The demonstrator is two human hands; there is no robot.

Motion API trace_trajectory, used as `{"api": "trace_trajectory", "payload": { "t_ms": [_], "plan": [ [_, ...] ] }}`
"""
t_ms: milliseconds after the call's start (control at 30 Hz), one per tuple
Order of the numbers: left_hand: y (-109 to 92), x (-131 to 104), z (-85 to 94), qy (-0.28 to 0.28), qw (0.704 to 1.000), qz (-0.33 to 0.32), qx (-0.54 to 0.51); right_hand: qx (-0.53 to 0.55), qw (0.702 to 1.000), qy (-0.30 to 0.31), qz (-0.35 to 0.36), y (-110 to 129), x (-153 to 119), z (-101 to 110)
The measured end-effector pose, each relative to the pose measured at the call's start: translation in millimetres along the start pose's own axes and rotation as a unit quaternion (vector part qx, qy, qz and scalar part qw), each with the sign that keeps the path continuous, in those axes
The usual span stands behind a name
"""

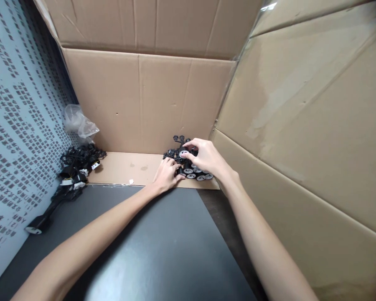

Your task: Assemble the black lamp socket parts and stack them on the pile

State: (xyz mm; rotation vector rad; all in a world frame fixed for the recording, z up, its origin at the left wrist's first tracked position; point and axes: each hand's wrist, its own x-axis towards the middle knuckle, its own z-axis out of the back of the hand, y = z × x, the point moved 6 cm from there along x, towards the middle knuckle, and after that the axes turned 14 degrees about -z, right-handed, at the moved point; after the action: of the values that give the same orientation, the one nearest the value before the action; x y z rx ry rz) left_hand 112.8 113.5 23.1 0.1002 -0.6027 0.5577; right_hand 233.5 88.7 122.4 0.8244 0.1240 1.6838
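Between the thumb and fingers of my right hand (204, 155) is a small black cylinder with a white end face (184, 154), held above a cluster of similar parts. My left hand (166, 174) rests at the left side of the cluster, its fingers curled against a black cylinder there; whether it grips that part is hard to see. Several black cylinders with white round ends (191, 176) stand close together in rows under my right hand. Behind the hands lie small black branching parts (179, 139), partly covered by my fingers.
At the left lies a heap of tangled black parts (81, 156), with a long black piece (44, 221) extending toward me. A clear plastic bag (80, 121) sits above the heap. Cardboard walls (150, 100) rise behind and at the right. A dark grey tabletop (163, 242) lies in front.
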Motion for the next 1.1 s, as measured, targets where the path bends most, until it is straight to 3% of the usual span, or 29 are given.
{"api": "trace_trajectory", "payload": {
  "t_ms": [233,500,800,1100],
  "plan": [
    [8,-16,21.3,-0.041,0.997,0.017,-0.07,-0.047,0.997,0.049,0.025,6,-4,-21],
    [31,-50,41.4,-0.08,0.989,0.094,-0.085,-0.176,0.979,0.092,0.049,11,-12,-46],
    [42,-67,64.7,-0.076,0.977,0.165,-0.109,-0.173,0.977,0.121,0.034,13,-16,-54],
    [64,-83,70.8,-0.116,0.961,0.226,-0.113,-0.178,0.971,0.159,0.021,17,-20,-49]
  ]
}}
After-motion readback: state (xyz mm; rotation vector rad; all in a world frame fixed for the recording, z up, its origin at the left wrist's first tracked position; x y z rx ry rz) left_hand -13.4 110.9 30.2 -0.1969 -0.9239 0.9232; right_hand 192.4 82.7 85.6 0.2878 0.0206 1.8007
